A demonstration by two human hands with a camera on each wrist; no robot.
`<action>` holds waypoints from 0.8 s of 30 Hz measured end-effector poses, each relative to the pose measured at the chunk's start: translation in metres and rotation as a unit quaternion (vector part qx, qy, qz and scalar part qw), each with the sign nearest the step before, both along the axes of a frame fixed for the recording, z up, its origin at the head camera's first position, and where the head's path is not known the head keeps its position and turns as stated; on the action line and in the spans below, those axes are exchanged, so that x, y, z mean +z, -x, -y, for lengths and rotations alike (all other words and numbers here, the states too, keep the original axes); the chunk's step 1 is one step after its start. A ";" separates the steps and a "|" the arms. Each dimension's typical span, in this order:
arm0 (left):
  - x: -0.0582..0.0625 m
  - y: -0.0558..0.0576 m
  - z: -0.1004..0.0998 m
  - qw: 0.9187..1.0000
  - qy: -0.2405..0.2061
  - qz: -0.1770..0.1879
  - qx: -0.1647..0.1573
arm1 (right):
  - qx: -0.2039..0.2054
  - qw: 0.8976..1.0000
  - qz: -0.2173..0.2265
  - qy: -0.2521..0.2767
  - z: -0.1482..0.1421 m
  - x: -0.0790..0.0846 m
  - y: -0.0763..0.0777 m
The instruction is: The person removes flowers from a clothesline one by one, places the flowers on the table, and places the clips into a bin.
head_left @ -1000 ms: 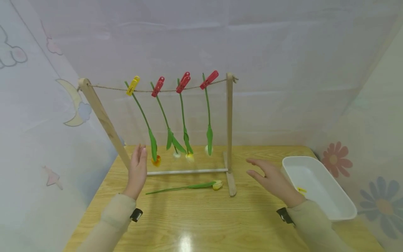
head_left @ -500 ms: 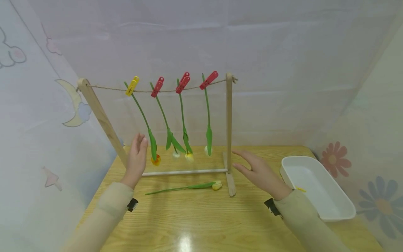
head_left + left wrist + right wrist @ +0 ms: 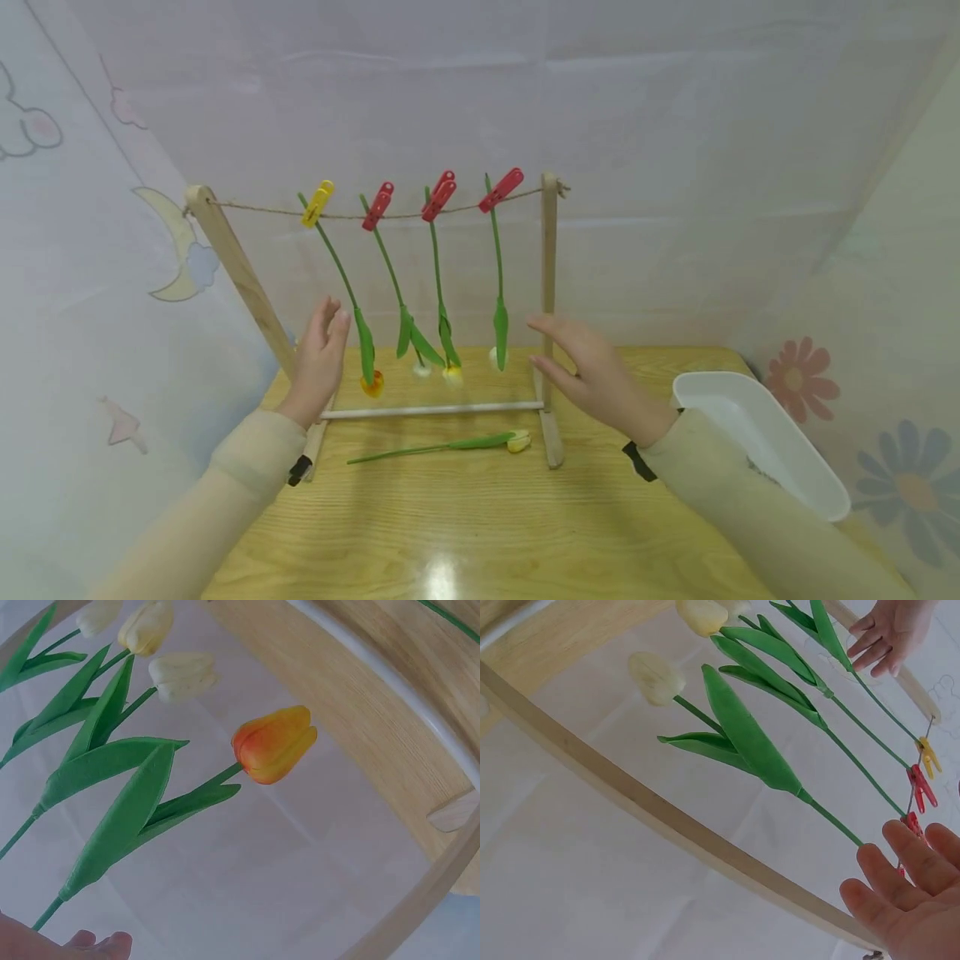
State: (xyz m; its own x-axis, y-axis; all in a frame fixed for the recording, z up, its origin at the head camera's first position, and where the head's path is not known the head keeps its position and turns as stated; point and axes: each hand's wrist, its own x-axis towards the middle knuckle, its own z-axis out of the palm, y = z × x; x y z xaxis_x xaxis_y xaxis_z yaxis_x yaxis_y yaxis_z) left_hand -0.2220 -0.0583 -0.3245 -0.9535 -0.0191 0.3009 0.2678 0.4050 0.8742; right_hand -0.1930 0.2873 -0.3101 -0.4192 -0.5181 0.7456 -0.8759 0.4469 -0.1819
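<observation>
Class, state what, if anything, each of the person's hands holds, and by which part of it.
Nothing is held: the bare left hand and bare right hand, with nothing in their fingers, flank the hanging green-stemmed tulips.

In the head view, the right sleeve (image 3: 750, 512) hides part of the white tray (image 3: 765, 425) at four o'clock. In the left wrist view, the edge crops the left hand (image 3: 52, 943) at eight o'clock.

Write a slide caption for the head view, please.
Four tulips hang clipped to a string, left hand and right hand nearby; another tulip lies on the table.
</observation>
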 end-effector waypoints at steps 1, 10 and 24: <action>0.002 0.000 0.000 1.000 0.002 -0.002 -0.001 | -0.001 1.000 -0.001 -0.005 0.001 0.003 0.000; 0.014 0.007 0.002 1.000 0.008 0.003 0.005 | 0.006 0.999 0.004 -0.039 0.012 0.024 0.005; 0.031 0.020 0.004 0.999 -0.024 -0.005 0.024 | -0.017 0.997 -0.010 -0.079 0.034 0.048 0.012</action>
State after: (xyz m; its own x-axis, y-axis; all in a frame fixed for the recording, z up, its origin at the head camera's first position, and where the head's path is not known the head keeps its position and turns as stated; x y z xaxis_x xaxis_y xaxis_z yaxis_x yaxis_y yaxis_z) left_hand -0.2416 -0.0620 -0.2933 -0.9477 -0.0802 0.3088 0.2583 0.3752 0.8902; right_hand -0.2053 0.2534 -0.2620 -0.4238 -0.6157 0.6643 -0.8628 0.4976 -0.0893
